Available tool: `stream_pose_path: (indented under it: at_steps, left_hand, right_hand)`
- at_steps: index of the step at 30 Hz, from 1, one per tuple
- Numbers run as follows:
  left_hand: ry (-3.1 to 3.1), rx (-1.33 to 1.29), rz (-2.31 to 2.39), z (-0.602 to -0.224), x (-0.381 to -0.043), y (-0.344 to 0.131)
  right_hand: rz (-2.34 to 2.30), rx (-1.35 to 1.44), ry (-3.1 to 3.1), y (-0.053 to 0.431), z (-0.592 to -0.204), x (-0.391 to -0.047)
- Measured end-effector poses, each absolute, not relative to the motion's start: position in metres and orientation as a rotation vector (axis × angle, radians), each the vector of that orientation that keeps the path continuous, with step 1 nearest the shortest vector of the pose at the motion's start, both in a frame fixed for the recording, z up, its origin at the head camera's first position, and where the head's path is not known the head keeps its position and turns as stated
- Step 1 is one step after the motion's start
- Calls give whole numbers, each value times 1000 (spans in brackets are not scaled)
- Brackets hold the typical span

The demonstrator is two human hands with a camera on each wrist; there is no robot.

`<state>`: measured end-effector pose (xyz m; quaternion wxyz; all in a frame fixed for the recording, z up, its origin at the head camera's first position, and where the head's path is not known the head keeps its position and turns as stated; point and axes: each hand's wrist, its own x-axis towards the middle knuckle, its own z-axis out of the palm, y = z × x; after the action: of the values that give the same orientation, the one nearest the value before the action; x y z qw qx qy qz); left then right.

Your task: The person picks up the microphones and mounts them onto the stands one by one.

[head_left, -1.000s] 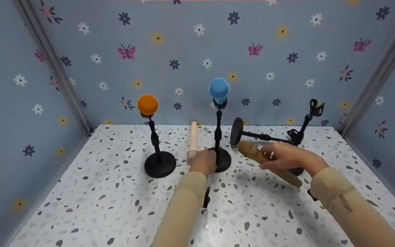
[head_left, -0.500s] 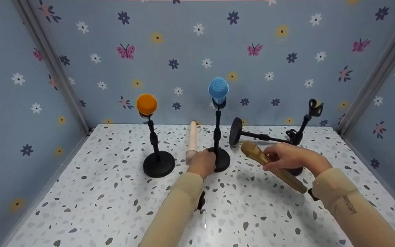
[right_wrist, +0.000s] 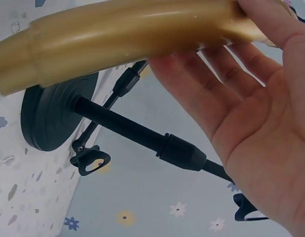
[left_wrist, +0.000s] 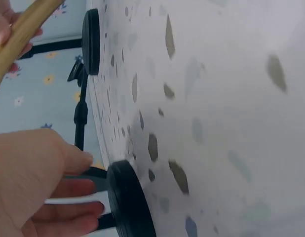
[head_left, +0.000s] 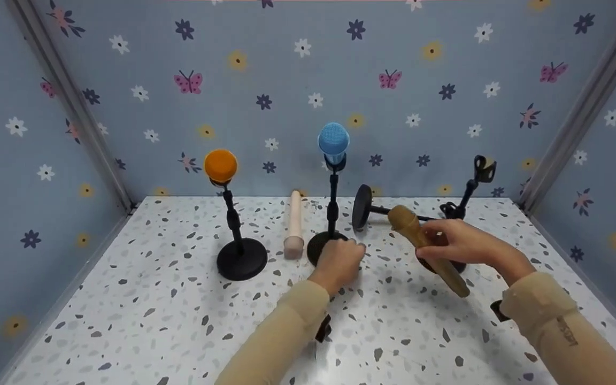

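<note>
My right hand [head_left: 463, 243] pinches a gold microphone [head_left: 405, 220] by its handle, thumb on one side and fingers on the other. The microphone is tilted, head up and to the left, above the table; in the right wrist view its handle [right_wrist: 118, 37] crosses the top. My left hand [head_left: 339, 263] is in front of the blue microphone's stand base [head_left: 317, 247] and holds nothing. The left wrist view has its fingers [left_wrist: 68, 211] loosely extended beside a black round base [left_wrist: 130, 197]. The blue microphone [head_left: 333, 140] sits in its upright stand's clip.
An orange microphone [head_left: 221, 166] stands in a black stand [head_left: 241, 260] at left. A pale microphone [head_left: 294, 224] lies on the speckled table [head_left: 153, 310]. Behind my right hand are a toppled stand [head_left: 362, 207] and an upright one with a bare clip [head_left: 484, 169]. Flowered walls enclose the table.
My left hand has moved right, away from between the pale microphone and the blue microphone's stand. My right hand has shifted slightly right with the gold microphone, which is now tilted more steeply.
</note>
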<state>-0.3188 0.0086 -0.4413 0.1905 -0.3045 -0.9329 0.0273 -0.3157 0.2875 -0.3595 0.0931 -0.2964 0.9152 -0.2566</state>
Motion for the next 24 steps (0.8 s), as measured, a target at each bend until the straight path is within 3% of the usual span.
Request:
stream_pose_path:
  at_steps: [6, 14, 24]
  left_hand:
    - [-2560, -956, 190, -441, -329, 34]
    - [-2612, -833, 329, -450, -351, 64]
    - [-2739, -653, 552, -468, -374, 80]
  right_hand:
    - [-982, -708, 2747, 299, -355, -307]
    - [-1255, -439, 2657, 304, -353, -303]
    - [-1293, -430, 2621, 303, -356, -295]
